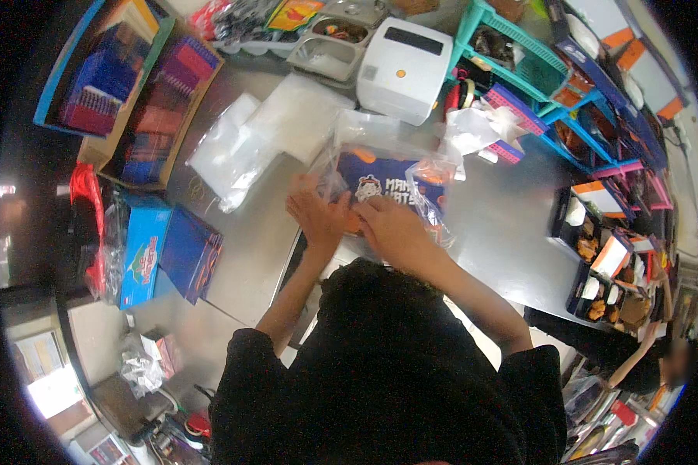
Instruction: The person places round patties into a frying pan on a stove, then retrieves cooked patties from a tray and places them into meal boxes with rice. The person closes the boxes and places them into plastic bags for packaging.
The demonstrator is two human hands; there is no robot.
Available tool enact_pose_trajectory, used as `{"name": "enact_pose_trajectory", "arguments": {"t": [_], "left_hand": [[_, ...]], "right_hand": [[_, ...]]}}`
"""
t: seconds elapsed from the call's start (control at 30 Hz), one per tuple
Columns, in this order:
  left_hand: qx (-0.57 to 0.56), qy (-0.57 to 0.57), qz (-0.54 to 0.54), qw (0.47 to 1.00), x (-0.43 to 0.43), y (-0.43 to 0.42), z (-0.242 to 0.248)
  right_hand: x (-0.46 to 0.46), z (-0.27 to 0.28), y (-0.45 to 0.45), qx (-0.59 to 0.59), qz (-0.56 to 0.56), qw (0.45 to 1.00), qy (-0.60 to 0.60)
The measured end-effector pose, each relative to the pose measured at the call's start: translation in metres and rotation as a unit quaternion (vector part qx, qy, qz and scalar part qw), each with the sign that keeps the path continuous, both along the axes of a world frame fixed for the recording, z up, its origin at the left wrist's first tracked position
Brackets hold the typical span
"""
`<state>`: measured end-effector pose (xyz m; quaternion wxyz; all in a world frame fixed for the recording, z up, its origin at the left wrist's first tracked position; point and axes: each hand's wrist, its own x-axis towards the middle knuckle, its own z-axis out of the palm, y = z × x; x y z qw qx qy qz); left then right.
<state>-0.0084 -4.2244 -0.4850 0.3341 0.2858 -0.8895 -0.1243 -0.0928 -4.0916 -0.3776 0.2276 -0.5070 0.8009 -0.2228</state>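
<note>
A dark blue printed box (pixel 404 168) with orange shapes and white lettering lies inside a clear plastic bag (pixel 378 127) on the steel table in front of me. My left hand (pixel 321 212) is at the box's near left corner, with loose plastic between the thumb and fingers. Close beside it, my right hand (pixel 394 229) bends its fingers over the near edge of the box and pinches the bag there. Both hands are slightly blurred, and the right one hides part of the box's near side.
A stack of clear plastic bags (pixel 285 119) lies beyond my left hand. Behind the box stands a white label printer (pixel 404 70), beside steel food pans (pixel 326 56) and a teal basket rack (pixel 512 55). Open food boxes (pixel 584 232) line the right side, near another person's arm (pixel 634 354).
</note>
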Motion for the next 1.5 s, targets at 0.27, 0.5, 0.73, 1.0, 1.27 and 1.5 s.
{"name": "enact_pose_trajectory", "arguments": {"t": [0.27,0.5,0.73,1.0,1.27,1.5], "left_hand": [[0.609,0.158,-0.118,0.768,0.025,-0.083,0.025],[0.296,-0.066,-0.15,0.941,0.001,-0.064,0.011],[0.597,-0.078,-0.256,0.756,0.027,-0.095,0.129],[0.848,0.059,-0.275,0.449,-0.025,-0.043,0.169],[0.7,-0.066,-0.214,0.678,-0.02,-0.049,0.175],[0.632,-0.065,-0.131,0.761,-0.005,-0.073,0.191]], "right_hand": [[-0.022,-0.075,-0.018,0.011,0.072,0.996,0.059],[-0.031,-0.074,-0.02,0.008,0.087,0.993,0.075],[-0.036,-0.08,-0.021,-0.009,0.11,0.992,0.054],[-0.003,-0.085,-0.013,-0.053,0.108,0.985,0.125],[-0.012,-0.078,-0.011,-0.133,0.091,0.986,0.042],[-0.083,0.065,0.062,0.29,0.083,0.919,0.252]]}}
